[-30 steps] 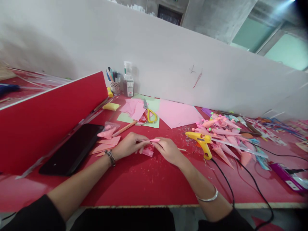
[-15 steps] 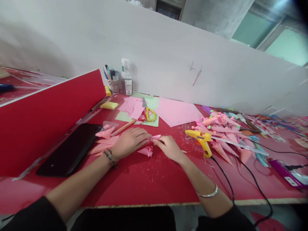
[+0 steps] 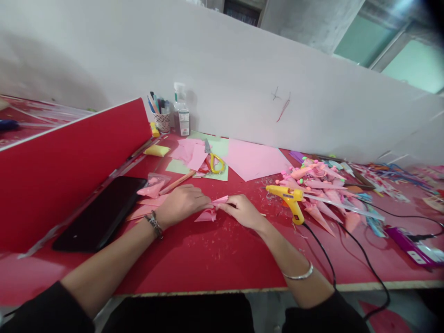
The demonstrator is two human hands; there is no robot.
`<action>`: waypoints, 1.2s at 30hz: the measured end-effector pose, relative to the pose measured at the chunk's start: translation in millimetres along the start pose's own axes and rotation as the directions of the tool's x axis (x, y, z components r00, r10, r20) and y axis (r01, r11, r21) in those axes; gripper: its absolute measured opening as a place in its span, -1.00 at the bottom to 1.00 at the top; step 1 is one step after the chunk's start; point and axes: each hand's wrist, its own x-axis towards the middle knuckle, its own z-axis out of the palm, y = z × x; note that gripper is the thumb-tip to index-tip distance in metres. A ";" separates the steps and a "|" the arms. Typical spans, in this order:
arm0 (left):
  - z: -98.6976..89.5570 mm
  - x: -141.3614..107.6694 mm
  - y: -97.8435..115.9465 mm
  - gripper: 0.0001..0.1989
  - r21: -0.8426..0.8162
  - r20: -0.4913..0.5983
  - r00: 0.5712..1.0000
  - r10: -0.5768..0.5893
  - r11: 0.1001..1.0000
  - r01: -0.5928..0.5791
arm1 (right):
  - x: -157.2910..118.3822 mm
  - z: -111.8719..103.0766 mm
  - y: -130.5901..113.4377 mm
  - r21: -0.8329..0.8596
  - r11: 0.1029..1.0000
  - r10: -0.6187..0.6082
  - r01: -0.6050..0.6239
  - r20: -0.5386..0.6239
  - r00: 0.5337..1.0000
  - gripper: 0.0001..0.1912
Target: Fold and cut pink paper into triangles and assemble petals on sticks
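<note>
A small rolled piece of pink paper is pinched between my two hands above the middle of the red table. My left hand has its fingers closed on the paper's left end. My right hand holds the right side between thumb and fingers. Just below them a loose pink scrap lies on the table. Pink paper pieces lie to the left of my left hand, partly under a small clear bag with pink contents.
A yellow glue gun with a black cord lies right of my hands, beside a pile of pink cones. Scissors and pink sheets lie behind. A black phone is at left, near a red divider.
Both hands have shifted slightly left with the paper. More of the rolled pink piece shows between them, tilted up to the right.
</note>
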 end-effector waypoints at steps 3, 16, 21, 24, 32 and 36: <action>1.7 1.0 0.7 -0.58 -0.089 -0.012 0.997 -0.073 0.993 0.072 | -0.5 -2.1 -1.3 0.017 0.997 -0.073 0.073 0.002 0.997 -0.71; -1.6 8.4 9.5 -0.53 -0.667 0.393 0.839 -0.377 0.511 0.542 | -5.3 2.3 -4.4 -0.495 0.854 -0.210 0.162 -0.041 0.977 -0.67; 0.4 8.8 6.7 -0.52 -0.599 0.302 0.882 -0.363 0.647 0.471 | -4.7 2.9 -11.0 -0.464 0.879 -0.172 0.112 -0.087 0.981 -0.69; 0.2 7.0 3.4 -0.60 -0.372 0.082 0.965 -0.251 0.890 0.263 | -3.9 1.4 -12.0 -0.271 0.958 -0.117 0.093 -0.074 0.990 -0.72; -2.3 3.7 1.2 -0.56 -0.191 0.067 0.995 -0.080 0.977 0.092 | -3.2 -4.5 -14.5 0.102 0.990 -0.103 0.095 0.078 0.992 -0.71; 10.5 5.5 2.4 -0.50 -0.330 0.086 0.977 -0.195 0.920 0.213 | -3.8 -5.6 -11.8 0.017 0.989 -0.148 0.147 0.056 0.987 -0.73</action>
